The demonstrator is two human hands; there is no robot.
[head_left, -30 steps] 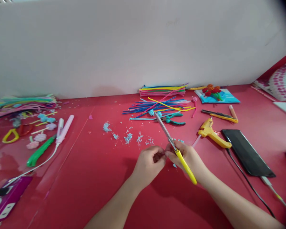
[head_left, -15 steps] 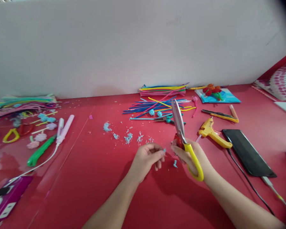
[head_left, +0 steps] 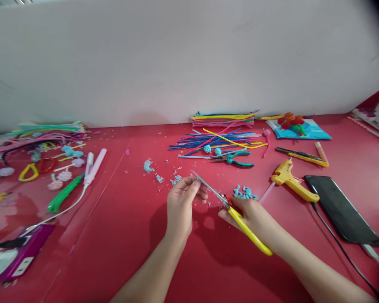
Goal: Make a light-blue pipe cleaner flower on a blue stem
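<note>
Just in front of me, my left hand [head_left: 180,206] pinches a small light-blue piece of pipe cleaner [head_left: 198,179] between thumb and fingertips. My right hand [head_left: 251,214] is closed around scissors [head_left: 248,230] with one yellow and one red handle. Their blades point up and to the left, and the tips reach the left fingertips at the blue piece. Behind the right hand lies a heap of short blue cut pieces [head_left: 244,192]. Blue fluff clippings [head_left: 148,166] are scattered beyond the left hand, which partly hides some of them.
Loose pipe cleaners [head_left: 214,141], teal pliers [head_left: 235,158] and a yellow glue gun [head_left: 292,181] lie beyond my hands. A black phone [head_left: 341,210] with a cable is at right. On the left are a pink hot-tool [head_left: 94,168], a green-handled tool [head_left: 65,194] and a purple power strip [head_left: 31,252].
The scissors have swung from upright down to the left, their tips now at my left fingertips. My left hand has risen slightly and moved left. The camera view has shifted a little left.
</note>
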